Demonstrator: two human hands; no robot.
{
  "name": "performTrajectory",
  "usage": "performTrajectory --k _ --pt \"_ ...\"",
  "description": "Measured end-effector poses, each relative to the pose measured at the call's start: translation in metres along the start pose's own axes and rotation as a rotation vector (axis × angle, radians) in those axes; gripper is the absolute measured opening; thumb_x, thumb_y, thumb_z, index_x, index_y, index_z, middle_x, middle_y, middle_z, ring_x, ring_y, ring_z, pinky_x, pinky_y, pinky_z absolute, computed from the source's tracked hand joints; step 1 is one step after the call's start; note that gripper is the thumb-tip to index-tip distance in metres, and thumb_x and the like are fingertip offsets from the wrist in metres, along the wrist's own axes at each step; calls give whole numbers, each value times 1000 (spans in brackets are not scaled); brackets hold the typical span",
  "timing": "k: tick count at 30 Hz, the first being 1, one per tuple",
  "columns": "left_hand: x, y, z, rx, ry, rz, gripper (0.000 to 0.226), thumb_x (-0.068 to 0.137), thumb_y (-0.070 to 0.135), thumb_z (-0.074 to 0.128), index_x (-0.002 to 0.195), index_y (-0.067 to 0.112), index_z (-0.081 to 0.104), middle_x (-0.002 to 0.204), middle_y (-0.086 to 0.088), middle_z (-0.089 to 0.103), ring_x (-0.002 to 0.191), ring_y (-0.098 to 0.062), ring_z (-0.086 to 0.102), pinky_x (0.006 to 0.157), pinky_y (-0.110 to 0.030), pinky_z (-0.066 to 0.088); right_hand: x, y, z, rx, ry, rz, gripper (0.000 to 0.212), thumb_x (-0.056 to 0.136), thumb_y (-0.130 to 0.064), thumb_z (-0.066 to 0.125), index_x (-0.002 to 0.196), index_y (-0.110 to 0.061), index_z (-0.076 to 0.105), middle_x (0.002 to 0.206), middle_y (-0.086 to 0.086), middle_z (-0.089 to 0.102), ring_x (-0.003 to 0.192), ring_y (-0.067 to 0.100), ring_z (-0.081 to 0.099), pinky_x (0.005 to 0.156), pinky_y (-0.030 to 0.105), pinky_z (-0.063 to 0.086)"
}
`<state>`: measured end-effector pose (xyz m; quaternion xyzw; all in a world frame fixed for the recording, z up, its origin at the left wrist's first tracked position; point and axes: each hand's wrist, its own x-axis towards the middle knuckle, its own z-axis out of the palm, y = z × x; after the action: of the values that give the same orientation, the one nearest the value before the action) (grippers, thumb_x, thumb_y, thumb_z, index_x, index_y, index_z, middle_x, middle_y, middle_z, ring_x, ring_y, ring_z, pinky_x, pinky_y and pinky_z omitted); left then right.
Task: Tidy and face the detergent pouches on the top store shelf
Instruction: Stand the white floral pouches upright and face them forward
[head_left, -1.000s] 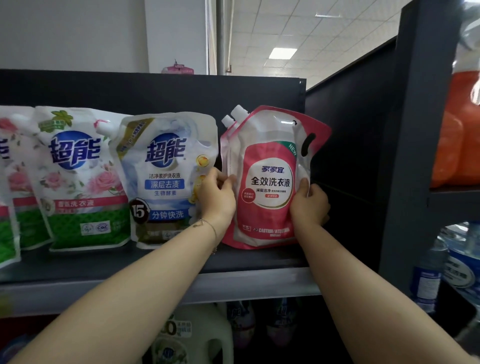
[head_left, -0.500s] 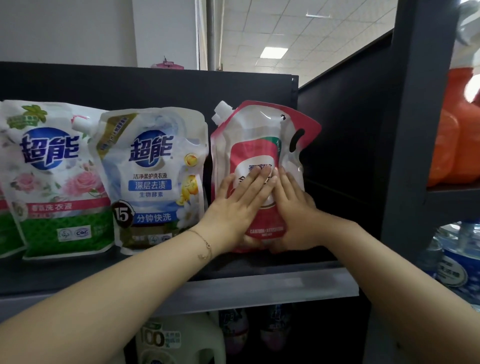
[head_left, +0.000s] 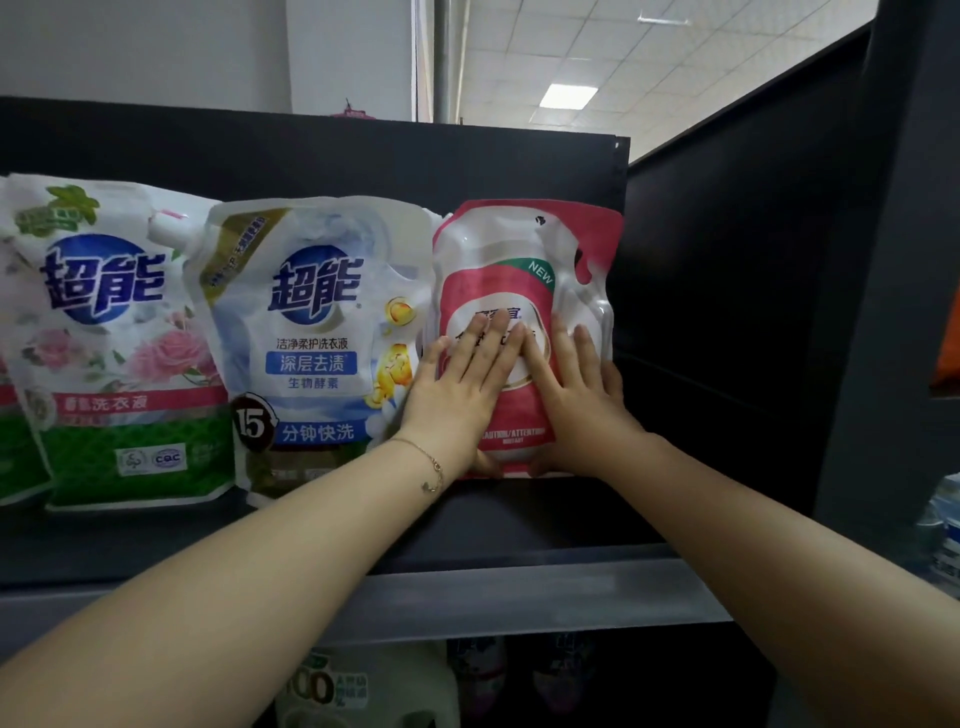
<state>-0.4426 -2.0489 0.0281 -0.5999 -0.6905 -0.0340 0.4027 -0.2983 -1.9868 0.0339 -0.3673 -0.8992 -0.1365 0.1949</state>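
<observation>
Both hands lie flat on the front of the pink detergent pouch (head_left: 524, 244), which stands upright at the right end of the top shelf (head_left: 519, 519), just beside the blue-and-white pouch (head_left: 311, 332). The left hand (head_left: 457, 395) presses with straight, spread fingers over the label and the right hand (head_left: 576, 400) does the same next to it, their fingertips touching, neither curling round anything. A green rose-printed pouch (head_left: 119, 353) stands further left, and below the shelf a blurred white shape (head_left: 363, 686) seems to be a jug
</observation>
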Motion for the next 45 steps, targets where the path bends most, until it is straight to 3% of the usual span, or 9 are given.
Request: performTrajectory --k 7,11,15,18,21,24,30,36,45 --pt "-17 4 -9 -62 -52 32 132 70 75 56 137 11 -38 144 -12 -42 142 -26 -26 119 -41 -2 -9 -6 -5 -10 -105 1 135 70 -61 71 120 -31 -51 142 10 -51 133 30 -42 112 57 -8" --pt "-36 4 -25 -176 -202 80 122 74 79 46 143 15 -31 151 -9 -37 141 -23 -30 118 -43 -3 -18 -12 -17 -13 -184 21 134 69 -68 66 134 -30 -44 144 10 -47 135 30 -40 113 56 -8" --pt "-62 -7 -43 -355 -311 132 101 84 64 51 152 18 -9 157 1 -22 145 -15 -18 120 -42 4 -38 -32 -22 -55 68 20 106 78 -48 63 152 -13 -5 157 18 4 145 35 5 112 52 18" --pt "-87 -25 -49 -390 -174 101 79 88 52 54 150 18 20 158 1 14 144 -17 14 116 -37 23 -46 -56 -22 -31 274 -66 65 78 -36 59 134 -7 42 134 14 44 122 35 43 94 46 38" --pt "-109 -51 -54 -432 -22 3 56 86 40 59 135 18 43 138 2 43 125 -18 42 98 -37 42 -45 -82 -24 25 370 -177 50 72 -28 63 117 -8 55 117 13 55 105 36 53 79 42 43" --pt "-124 -78 -55 -337 92 -103 68 80 39 67 139 19 39 145 -2 34 131 -24 36 103 -42 38 -39 -108 -30 38 364 -257 69 74 -26 68 135 -6 43 137 16 44 124 37 43 95 48 41" --pt "-131 -131 -40 -169 -136 -254 130 71 50 75 143 26 -31 147 -2 -44 141 -21 -30 114 -43 -10 -16 -143 -29 38 215 -271 102 86 -37 63 151 -15 -12 159 11 -18 146 27 -17 118 44 7" --pt "-109 -151 -29 -141 -209 -141 144 67 49 79 132 19 -46 139 -10 -53 133 -28 -41 110 -40 -18 12 -156 -16 -56 141 -247 136 72 -45 79 139 -32 -39 146 14 -44 132 35 -41 112 47 -12" --pt "-84 -153 -2 -34 -153 -165 140 72 49 74 128 11 -49 135 -19 -52 127 -34 -44 105 -44 -21 38 -167 -10 -19 80 -41 151 62 -35 88 132 -36 -46 140 18 -50 132 36 -40 114 47 -5"
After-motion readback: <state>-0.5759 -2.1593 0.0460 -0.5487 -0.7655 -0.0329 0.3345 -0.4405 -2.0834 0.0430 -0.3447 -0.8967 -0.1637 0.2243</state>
